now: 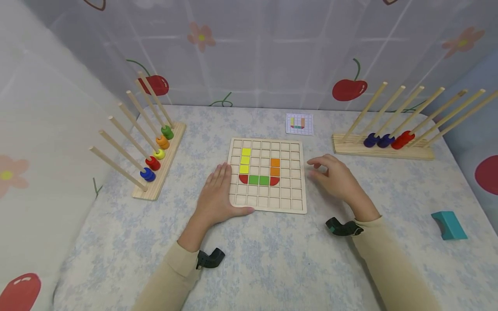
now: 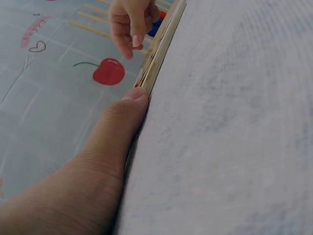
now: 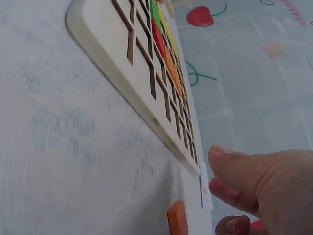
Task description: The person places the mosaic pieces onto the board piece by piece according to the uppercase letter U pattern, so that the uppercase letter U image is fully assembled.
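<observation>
A wooden grid board (image 1: 285, 204) lies on the table. Set in its cells are a column of yellow tiles (image 1: 244, 160), two orange tiles (image 1: 275, 163), two green tiles (image 1: 253, 179) and a rounded red tile (image 1: 274, 181) at each lower corner of the figure. My left hand (image 1: 215, 196) rests at the board's near left corner, fingers straight along the left side and thumb on the front edge. Just beyond the right edge hovers my right hand (image 1: 332, 177), its fingers and thumb loosely bent with nothing between them. A loose orange block (image 3: 178, 218) lies on the cloth near it, hidden in the head view.
A small pattern card (image 1: 299, 124) lies behind the board. Peg racks with coloured beads stand at the left (image 1: 165, 166) and the back right (image 1: 383, 149), their tall pegs leaning outward. A teal arched block (image 1: 451, 225) sits at the far right.
</observation>
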Demonstrator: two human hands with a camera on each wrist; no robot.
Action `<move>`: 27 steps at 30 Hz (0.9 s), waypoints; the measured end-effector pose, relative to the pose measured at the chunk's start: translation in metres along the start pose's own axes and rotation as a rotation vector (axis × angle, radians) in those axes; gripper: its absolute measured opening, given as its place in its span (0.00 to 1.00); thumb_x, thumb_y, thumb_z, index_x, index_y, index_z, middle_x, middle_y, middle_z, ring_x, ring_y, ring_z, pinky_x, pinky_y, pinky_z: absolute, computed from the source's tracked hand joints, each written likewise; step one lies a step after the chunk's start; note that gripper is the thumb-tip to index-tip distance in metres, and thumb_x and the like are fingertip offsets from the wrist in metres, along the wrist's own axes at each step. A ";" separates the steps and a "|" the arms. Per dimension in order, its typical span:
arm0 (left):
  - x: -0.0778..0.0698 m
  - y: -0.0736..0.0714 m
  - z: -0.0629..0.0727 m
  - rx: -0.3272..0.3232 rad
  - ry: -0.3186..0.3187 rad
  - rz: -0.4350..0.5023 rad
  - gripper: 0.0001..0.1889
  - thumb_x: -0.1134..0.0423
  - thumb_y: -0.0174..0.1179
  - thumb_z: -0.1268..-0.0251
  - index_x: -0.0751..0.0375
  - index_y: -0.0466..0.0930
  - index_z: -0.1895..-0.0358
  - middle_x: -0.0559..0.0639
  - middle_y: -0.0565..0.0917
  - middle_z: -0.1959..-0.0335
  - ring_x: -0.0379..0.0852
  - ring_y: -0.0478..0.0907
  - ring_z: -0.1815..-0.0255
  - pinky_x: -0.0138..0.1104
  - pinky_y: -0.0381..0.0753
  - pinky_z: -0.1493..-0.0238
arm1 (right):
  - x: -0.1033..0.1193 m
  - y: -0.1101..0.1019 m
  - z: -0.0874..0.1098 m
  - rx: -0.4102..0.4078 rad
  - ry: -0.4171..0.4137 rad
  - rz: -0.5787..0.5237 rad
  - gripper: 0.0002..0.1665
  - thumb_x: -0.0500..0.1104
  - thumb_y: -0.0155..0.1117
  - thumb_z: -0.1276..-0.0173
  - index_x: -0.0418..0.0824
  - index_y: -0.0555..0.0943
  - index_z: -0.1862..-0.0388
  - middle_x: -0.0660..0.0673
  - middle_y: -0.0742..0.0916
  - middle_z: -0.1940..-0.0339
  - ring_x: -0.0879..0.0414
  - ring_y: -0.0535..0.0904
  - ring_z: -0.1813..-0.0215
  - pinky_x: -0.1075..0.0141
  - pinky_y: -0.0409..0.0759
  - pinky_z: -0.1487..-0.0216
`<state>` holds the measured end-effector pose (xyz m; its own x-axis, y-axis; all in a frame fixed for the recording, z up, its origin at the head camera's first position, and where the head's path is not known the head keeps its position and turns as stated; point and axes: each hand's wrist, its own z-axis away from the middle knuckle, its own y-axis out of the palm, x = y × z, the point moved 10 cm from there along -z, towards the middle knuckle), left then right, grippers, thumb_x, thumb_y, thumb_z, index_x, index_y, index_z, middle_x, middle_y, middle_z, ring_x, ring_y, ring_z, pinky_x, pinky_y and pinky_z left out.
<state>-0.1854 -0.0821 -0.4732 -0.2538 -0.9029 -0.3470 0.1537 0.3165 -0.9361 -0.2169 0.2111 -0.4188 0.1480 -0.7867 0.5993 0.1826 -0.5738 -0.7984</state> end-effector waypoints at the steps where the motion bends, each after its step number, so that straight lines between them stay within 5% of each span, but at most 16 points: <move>1: 0.000 0.000 0.000 0.001 -0.001 0.001 0.76 0.15 0.58 0.65 0.62 0.35 0.20 0.55 0.40 0.17 0.49 0.34 0.16 0.47 0.42 0.18 | -0.004 -0.002 0.003 -0.001 0.006 0.004 0.20 0.46 0.62 0.27 0.42 0.79 0.38 0.42 0.81 0.50 0.53 0.68 0.74 0.63 0.71 0.71; 16: 0.001 -0.001 0.001 -0.001 -0.005 0.005 0.76 0.14 0.58 0.65 0.62 0.34 0.20 0.55 0.40 0.17 0.49 0.34 0.16 0.47 0.42 0.18 | -0.037 -0.009 0.019 -0.005 0.055 0.051 0.21 0.44 0.63 0.27 0.39 0.79 0.39 0.38 0.80 0.45 0.47 0.73 0.55 0.55 0.72 0.57; 27: 0.000 -0.001 0.001 0.007 -0.008 0.015 0.76 0.15 0.59 0.65 0.63 0.34 0.20 0.55 0.39 0.17 0.49 0.33 0.16 0.47 0.41 0.18 | -0.040 -0.005 0.018 -0.001 0.031 0.038 0.20 0.44 0.64 0.28 0.39 0.80 0.39 0.38 0.81 0.45 0.47 0.74 0.53 0.55 0.72 0.56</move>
<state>-0.1848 -0.0824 -0.4720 -0.2439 -0.9005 -0.3600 0.1636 0.3277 -0.9305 -0.2061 0.2495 -0.4372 0.1241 -0.8148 0.5662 0.1768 -0.5433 -0.8207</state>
